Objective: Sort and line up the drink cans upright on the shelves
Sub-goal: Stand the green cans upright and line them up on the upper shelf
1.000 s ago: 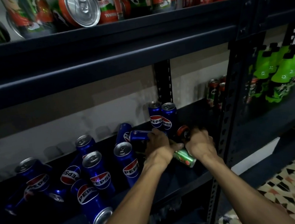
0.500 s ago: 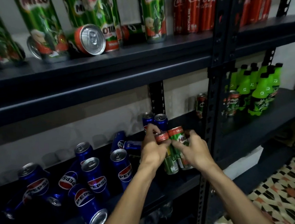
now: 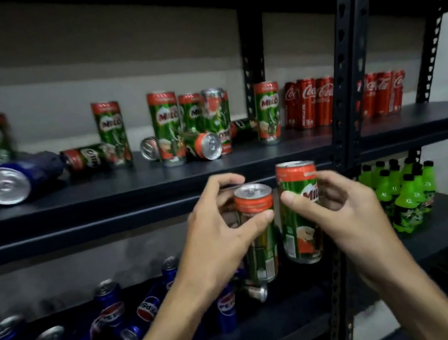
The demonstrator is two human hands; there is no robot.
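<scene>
upright between fingers (image 3: 225, 180), two milo cans (image 3: 300, 228)

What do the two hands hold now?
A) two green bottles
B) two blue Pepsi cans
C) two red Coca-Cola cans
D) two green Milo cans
D: the left hand grips one green Milo can and the right hand grips a second Milo can, both upright.

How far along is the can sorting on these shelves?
Done: the Coca-Cola cans stand in a neat row. In hand: left hand and right hand each grip an upright Milo can. Left: toppled Milo cans and blue cans on the upper shelf, jumbled Pepsi cans below.
</scene>
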